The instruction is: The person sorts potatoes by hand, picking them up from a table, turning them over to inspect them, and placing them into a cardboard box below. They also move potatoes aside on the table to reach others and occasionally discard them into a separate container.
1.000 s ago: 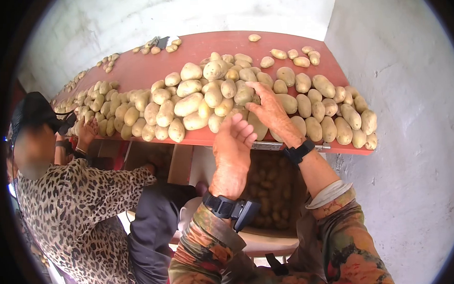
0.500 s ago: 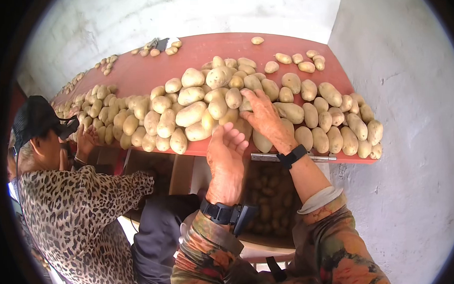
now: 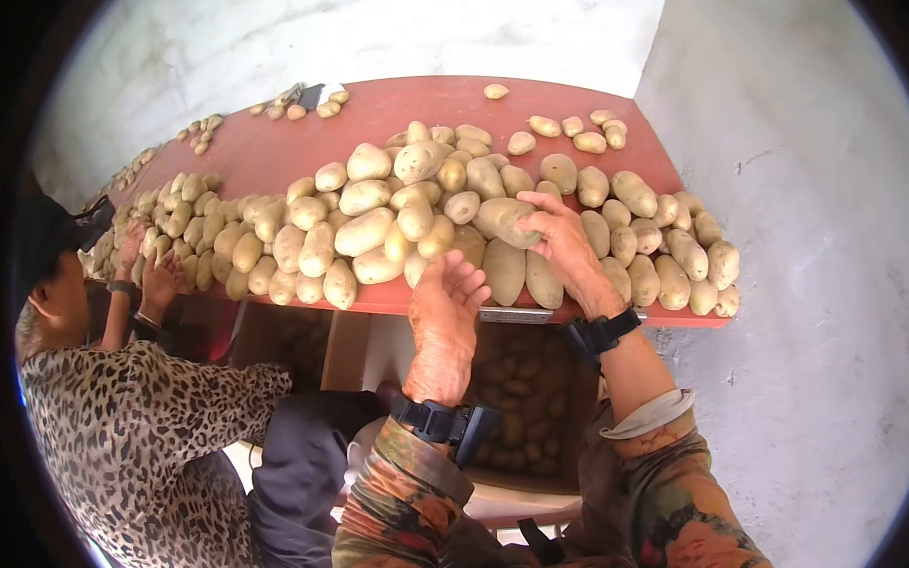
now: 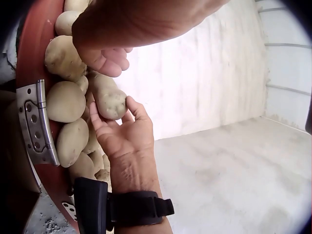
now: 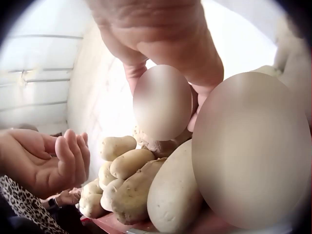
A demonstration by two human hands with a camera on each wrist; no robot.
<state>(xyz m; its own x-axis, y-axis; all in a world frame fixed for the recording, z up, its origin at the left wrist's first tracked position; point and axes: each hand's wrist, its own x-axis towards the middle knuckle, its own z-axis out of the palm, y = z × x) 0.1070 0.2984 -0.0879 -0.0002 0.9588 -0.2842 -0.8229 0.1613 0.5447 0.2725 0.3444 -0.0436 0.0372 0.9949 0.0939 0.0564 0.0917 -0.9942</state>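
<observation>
A heap of pale potatoes (image 3: 366, 197) covers the front of the red table. My right hand (image 3: 563, 242) grips one long potato (image 3: 507, 222) between thumb and fingers, at the heap's front right. The left wrist view shows this potato (image 4: 111, 101) in the right hand (image 4: 129, 134), its dimpled end facing out. Nothing is held in my left hand (image 3: 446, 319); its palm is turned up and its fingers are loosely bent by the table's front edge. In the right wrist view the left hand (image 5: 53, 161) lies apart from the held potato (image 5: 163, 105), which is partly blurred.
Smaller potatoes (image 3: 590, 141) lie towards the back of the red table (image 3: 428, 100). A metal hinge (image 4: 38, 126) sits on its front edge. Below is a container of potatoes (image 3: 523, 392). Another person in a leopard-print top (image 3: 145, 445) sits at the left. A grey wall (image 3: 794, 272) bounds the right.
My right hand has taken hold of the long potato and lifted its near end from the heap. My left hand stays by the table edge. The other person's hands have shifted among the potatoes.
</observation>
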